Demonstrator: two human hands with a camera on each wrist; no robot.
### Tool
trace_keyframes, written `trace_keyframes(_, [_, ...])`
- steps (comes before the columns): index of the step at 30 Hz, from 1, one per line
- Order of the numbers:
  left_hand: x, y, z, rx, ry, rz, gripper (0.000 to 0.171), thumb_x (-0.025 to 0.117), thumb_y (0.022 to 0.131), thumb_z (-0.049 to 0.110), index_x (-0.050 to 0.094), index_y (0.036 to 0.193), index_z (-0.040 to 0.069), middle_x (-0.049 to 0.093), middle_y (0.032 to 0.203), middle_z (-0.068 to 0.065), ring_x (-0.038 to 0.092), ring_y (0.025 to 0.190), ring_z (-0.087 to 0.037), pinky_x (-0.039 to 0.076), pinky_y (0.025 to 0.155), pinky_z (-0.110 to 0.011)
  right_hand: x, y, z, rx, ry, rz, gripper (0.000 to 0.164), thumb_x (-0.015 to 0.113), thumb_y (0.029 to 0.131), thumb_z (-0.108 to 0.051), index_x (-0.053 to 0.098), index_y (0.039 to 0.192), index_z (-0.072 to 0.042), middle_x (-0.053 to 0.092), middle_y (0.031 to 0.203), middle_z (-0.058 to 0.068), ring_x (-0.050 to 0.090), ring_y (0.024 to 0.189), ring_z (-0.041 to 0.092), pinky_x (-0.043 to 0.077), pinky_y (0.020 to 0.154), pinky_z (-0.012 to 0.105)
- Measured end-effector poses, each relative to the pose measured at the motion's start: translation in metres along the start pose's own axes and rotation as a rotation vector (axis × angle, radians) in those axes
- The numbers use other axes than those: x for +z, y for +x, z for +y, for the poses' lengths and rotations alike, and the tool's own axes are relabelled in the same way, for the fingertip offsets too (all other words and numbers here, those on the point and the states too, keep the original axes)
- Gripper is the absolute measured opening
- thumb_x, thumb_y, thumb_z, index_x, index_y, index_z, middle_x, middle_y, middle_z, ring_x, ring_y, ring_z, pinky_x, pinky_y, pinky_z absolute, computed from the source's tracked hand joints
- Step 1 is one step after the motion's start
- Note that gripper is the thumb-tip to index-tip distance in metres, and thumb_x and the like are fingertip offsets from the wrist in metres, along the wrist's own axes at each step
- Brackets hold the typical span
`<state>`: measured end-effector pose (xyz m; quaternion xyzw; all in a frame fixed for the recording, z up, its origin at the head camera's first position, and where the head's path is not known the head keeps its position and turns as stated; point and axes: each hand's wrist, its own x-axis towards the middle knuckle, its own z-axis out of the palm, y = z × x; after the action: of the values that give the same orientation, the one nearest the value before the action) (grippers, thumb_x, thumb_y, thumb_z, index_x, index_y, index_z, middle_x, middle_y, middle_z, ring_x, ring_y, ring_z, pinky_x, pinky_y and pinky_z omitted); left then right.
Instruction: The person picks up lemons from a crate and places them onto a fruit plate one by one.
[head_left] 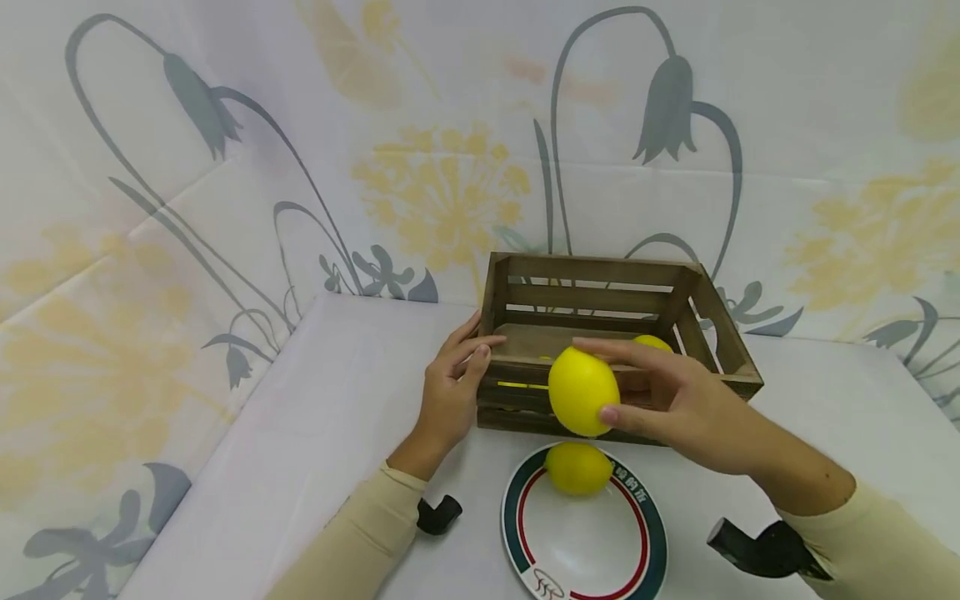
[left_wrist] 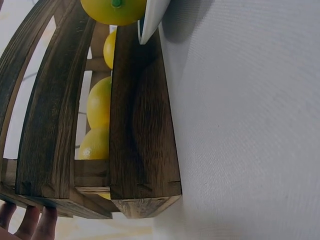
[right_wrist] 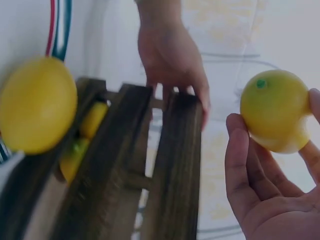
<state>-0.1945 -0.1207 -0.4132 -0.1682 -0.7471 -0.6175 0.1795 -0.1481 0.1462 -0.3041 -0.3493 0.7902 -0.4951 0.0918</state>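
My right hand [head_left: 697, 400] holds a yellow lemon [head_left: 583, 392] between thumb and fingers, in front of the wooden crate's near side. In the right wrist view the same lemon [right_wrist: 276, 111] shows a green stem end. With its thumb and fingers, my left hand [head_left: 450, 383] grips the left end of the slatted crate [head_left: 600, 268]. Its fingertips [left_wrist: 47, 220] touch the crate's end in the left wrist view. Another lemon [head_left: 579, 468] lies on the far rim of a round plate [head_left: 510, 517]. Inside the crate, several lemons [left_wrist: 99, 102] show through the slats.
The plate, white with a green and red border, stands just in front of the crate on a white-covered table [head_left: 360, 367]. Behind the crate hangs a flower-patterned cloth [head_left: 450, 183]. Black curved pieces [head_left: 757, 550] stick out by both sleeves.
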Motion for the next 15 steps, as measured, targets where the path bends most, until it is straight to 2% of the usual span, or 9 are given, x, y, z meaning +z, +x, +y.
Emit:
trace_keyframes(3, [0.0,0.0,0.001,-0.006,0.011,-0.007,0.03,0.051,0.105,0.023,0.071,0.122,0.008,0.042,0.157,0.003,0.041,0.145,-0.021,0.046,0.109,-0.046,0.011,-0.008,0.007,0.001,0.009,-0.005,0.06,0.066,0.095,-0.005,0.047,0.149,-0.022,0.052,0.145,0.012,0.068,0.111,0.014,0.06,0.086,0.031])
trace_keyframes(9, [-0.001,0.0,0.0,-0.011,0.032,-0.007,0.03,0.051,0.106,0.024,0.071,0.123,0.009,0.042,0.157,0.004,0.041,0.144,-0.021,0.048,0.107,-0.044,0.034,-0.019,0.019,-0.011,-0.014,0.03,0.058,0.069,0.094,-0.008,0.05,0.146,-0.025,0.055,0.145,0.006,0.067,0.107,0.013,0.058,0.09,0.027])
trace_keyframes(15, [-0.001,0.0,0.001,-0.008,0.019,-0.019,0.03,0.051,0.106,0.023,0.071,0.123,0.009,0.041,0.157,0.002,0.042,0.144,-0.021,0.049,0.106,-0.041,0.053,-0.028,0.029,0.02,0.047,0.051,0.055,0.069,0.094,-0.009,0.052,0.145,-0.02,0.058,0.141,0.01,0.068,0.102,0.014,0.057,0.09,0.027])
